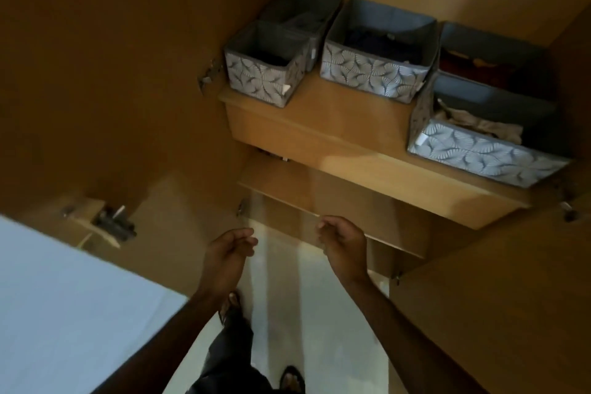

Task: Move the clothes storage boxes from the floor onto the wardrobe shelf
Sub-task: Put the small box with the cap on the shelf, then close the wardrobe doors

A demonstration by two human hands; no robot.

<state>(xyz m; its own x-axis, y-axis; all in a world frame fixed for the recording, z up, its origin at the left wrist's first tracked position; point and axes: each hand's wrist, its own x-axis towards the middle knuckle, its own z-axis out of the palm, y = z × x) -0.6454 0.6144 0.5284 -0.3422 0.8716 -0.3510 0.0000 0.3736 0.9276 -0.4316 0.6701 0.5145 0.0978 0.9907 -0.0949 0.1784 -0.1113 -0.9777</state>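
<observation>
Hands: left hand [230, 251], right hand [342, 245] loose, empty.
Boxes: grey leafy cloth boxes [367, 72] above hands, packed along brown wooden shelf [319, 112], maybe to fit.

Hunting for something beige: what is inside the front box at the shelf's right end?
The front right box holds crumpled beige fabric near its patterned front wall. The right part of its interior is in shadow, and anything under the fabric is covered.

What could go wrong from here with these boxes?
The wide fabric box on the right sits at the shelf's front edge; a nudge could tip it off.
The small fabric box at the left corner looks equally close.
The left hand and right hand hold nothing, so neither box is steadied.
</observation>
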